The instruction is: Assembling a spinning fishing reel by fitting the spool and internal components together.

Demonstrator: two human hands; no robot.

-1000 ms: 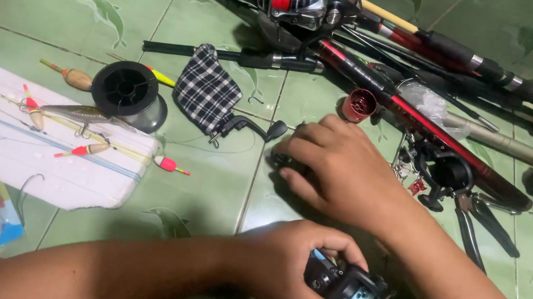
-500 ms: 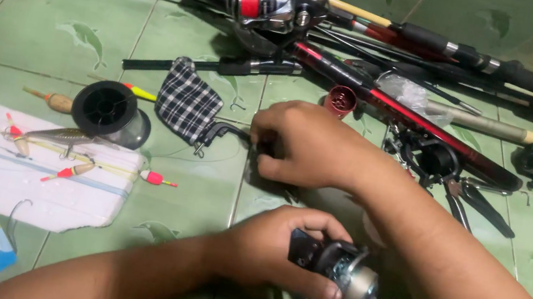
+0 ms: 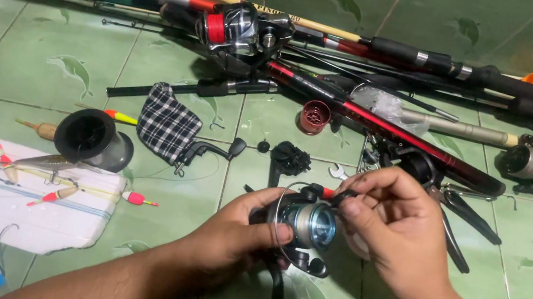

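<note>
Two hands [image 3: 310, 234], one spinning reel [image 3: 306, 226], two floats [image 3: 35, 178]

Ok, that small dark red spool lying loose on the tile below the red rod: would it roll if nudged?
The dark red spool seems to rest on its flat end, open side up, so a nudge would probably slide it, not roll it. Tipped onto its rim, it likely would roll. It looks small and metal, so probably rigid and light.

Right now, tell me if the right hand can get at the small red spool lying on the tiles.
Probably yes. The red spool lies uncovered on the green tile floor, just beyond the right hand, with no rod across it. But that hand is pinching the spinning reel that the left hand grips, so it must let go first.
</note>
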